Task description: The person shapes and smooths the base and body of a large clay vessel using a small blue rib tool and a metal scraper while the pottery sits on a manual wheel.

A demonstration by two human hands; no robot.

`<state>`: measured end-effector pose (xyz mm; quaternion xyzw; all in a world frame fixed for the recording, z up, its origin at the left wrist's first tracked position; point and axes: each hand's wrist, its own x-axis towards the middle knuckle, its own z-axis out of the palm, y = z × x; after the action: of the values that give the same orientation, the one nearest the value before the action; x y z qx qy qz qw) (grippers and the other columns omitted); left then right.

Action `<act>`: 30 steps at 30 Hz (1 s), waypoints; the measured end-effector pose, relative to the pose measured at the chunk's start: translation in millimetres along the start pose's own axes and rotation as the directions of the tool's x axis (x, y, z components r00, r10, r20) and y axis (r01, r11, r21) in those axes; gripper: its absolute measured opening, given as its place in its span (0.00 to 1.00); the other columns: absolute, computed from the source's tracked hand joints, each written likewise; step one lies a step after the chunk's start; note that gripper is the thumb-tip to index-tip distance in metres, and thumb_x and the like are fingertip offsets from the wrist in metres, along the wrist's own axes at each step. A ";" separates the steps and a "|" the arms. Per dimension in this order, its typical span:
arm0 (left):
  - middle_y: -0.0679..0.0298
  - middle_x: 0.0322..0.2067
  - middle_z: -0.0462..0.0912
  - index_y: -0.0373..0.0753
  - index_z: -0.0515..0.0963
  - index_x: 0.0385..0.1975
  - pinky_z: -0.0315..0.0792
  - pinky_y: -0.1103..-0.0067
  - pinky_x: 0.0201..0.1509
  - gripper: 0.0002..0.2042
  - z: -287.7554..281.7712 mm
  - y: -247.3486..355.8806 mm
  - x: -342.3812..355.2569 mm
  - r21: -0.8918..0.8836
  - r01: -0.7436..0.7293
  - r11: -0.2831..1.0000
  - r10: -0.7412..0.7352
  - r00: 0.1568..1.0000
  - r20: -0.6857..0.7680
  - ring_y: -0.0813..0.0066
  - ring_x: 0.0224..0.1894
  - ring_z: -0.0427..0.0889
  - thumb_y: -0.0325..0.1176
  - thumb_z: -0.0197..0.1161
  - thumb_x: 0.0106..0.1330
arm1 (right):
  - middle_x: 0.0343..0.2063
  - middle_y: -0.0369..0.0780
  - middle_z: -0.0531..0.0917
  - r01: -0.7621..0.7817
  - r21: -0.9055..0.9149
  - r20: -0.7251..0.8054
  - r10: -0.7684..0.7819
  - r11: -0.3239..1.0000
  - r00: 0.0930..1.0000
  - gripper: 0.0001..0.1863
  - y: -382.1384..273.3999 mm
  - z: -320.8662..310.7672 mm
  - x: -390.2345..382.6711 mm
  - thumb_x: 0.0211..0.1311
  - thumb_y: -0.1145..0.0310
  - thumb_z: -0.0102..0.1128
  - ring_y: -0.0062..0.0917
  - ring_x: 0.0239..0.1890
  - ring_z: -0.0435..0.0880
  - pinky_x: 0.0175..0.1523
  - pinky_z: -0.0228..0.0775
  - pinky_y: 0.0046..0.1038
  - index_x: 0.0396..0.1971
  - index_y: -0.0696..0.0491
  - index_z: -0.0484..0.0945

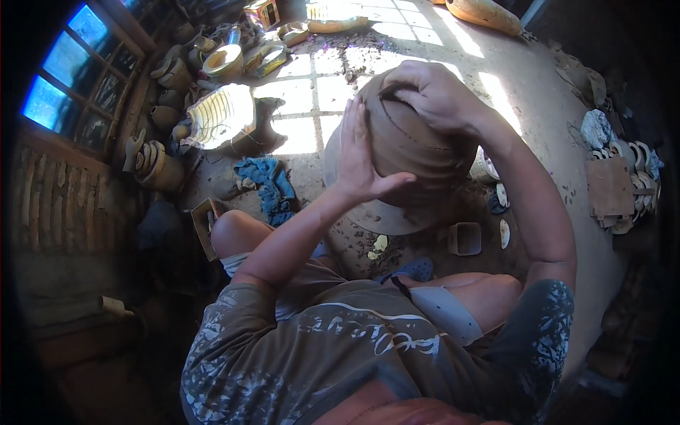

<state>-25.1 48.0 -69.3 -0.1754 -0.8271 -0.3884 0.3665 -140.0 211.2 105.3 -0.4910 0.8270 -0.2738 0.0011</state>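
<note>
A large brown clay pot (419, 157) with ridged, wet-looking walls stands in front of me on a round base (386, 221). Flat against its left side lies my left hand (363, 161), open, fingers pointing up and thumb spread to the right. At the pot's far upper edge my right hand (431, 91) is closed, its bent fingers pinching the rim beside a dark opening. Part of those fingertips is hidden. I sit with legs folded around the near side of the pot.
A small square tub (465, 239) and pale curved shards (504, 234) lie to the right. Left are a blue cloth (266, 185), a ribbed pale basin (223, 117) and a round bowl (224, 62). Loose clay crumbs (354, 60) dot the floor beyond.
</note>
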 end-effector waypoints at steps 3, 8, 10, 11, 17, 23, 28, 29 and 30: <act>0.34 0.82 0.43 0.30 0.42 0.83 0.44 0.52 0.86 0.71 -15.3 -36.2 18.7 -0.095 -0.040 0.995 0.049 0.994 0.095 0.33 0.84 0.44 0.75 0.74 0.53 | 0.41 0.44 0.87 0.075 0.071 0.073 -0.080 0.995 0.994 0.08 1.8 -6.7 -5.4 0.71 0.74 0.65 0.37 0.46 0.87 0.56 0.78 0.34 0.46 0.57 0.87; 0.39 0.84 0.40 0.34 0.45 0.84 0.44 0.54 0.86 0.68 -27.3 -81.4 50.3 -0.292 0.024 0.956 0.050 0.969 0.243 0.40 0.86 0.42 0.78 0.68 0.55 | 0.39 0.42 0.85 0.128 0.051 0.157 -0.135 0.990 0.978 0.06 -7.1 -18.0 -20.1 0.67 0.75 0.67 0.37 0.46 0.85 0.54 0.77 0.35 0.42 0.56 0.86; 0.40 0.84 0.41 0.34 0.46 0.85 0.44 0.56 0.87 0.66 -28.4 -98.2 60.2 -0.341 0.063 0.938 0.035 0.961 0.275 0.43 0.86 0.42 0.78 0.65 0.59 | 0.39 0.41 0.86 0.169 0.054 0.164 -0.176 0.984 0.971 0.05 -3.0 -22.8 -27.1 0.66 0.76 0.67 0.38 0.47 0.84 0.55 0.76 0.36 0.41 0.56 0.86; 0.40 0.84 0.43 0.34 0.46 0.85 0.43 0.57 0.87 0.65 -27.6 -105.5 62.7 -0.352 0.115 0.929 0.003 0.948 0.318 0.44 0.86 0.42 0.78 0.64 0.60 | 0.40 0.41 0.86 0.187 0.055 0.167 -0.193 0.981 0.967 0.05 -0.8 -25.8 -32.1 0.65 0.76 0.68 0.38 0.47 0.84 0.55 0.76 0.36 0.40 0.55 0.86; 0.40 0.82 0.52 0.31 0.49 0.84 0.45 0.64 0.87 0.44 -15.4 -137.4 47.3 -0.437 0.444 0.782 -0.284 0.878 0.384 0.49 0.86 0.48 0.58 0.54 0.80 | 0.38 0.40 0.85 0.167 -0.087 0.205 -0.147 0.982 0.968 0.07 7.0 -65.3 -94.7 0.62 0.79 0.66 0.35 0.47 0.84 0.55 0.75 0.36 0.39 0.54 0.86; 0.38 0.77 0.62 0.32 0.56 0.80 0.56 0.57 0.83 0.31 5.5 -161.4 -88.7 0.228 0.572 0.788 -0.608 0.665 0.434 0.37 0.80 0.59 0.42 0.47 0.84 | 0.40 0.44 0.86 -0.391 0.226 0.075 0.384 0.892 0.920 0.09 -1.2 -22.9 -226.7 0.64 0.78 0.63 0.39 0.47 0.86 0.55 0.78 0.37 0.42 0.58 0.85; 0.41 0.79 0.58 0.36 0.59 0.80 0.42 0.43 0.85 0.37 34.2 -71.3 -140.7 0.516 0.075 0.853 -0.417 0.693 0.589 0.35 0.84 0.46 0.49 0.58 0.78 | 0.38 0.48 0.89 -0.546 0.000 0.255 0.528 0.838 0.810 0.09 24.7 68.3 -300.6 0.67 0.74 0.62 0.46 0.45 0.90 0.54 0.80 0.44 0.43 0.56 0.88; 0.40 0.80 0.57 0.35 0.60 0.80 0.40 0.44 0.85 0.38 36.1 -42.9 -140.0 0.384 0.086 0.919 -0.355 0.603 0.714 0.35 0.84 0.45 0.50 0.60 0.76 | 0.37 0.48 0.90 -0.546 -0.013 0.254 0.531 0.838 0.809 0.08 28.0 74.4 -305.9 0.67 0.74 0.63 0.46 0.44 0.90 0.54 0.80 0.44 0.42 0.56 0.88; 0.40 0.78 0.59 0.36 0.63 0.78 0.40 0.43 0.85 0.38 34.9 -22.4 -151.7 0.130 0.149 0.980 -0.191 0.549 0.814 0.35 0.83 0.48 0.52 0.61 0.75 | 0.36 0.48 0.90 -0.537 -0.021 0.257 0.523 0.844 0.812 0.08 29.6 79.8 -307.6 0.67 0.74 0.63 0.45 0.44 0.90 0.54 0.81 0.44 0.42 0.55 0.88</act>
<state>47.3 59.9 -208.5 -0.2467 -0.9239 -0.2765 -0.0958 16.8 436.1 -58.1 -0.2718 0.9164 -0.2193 0.1955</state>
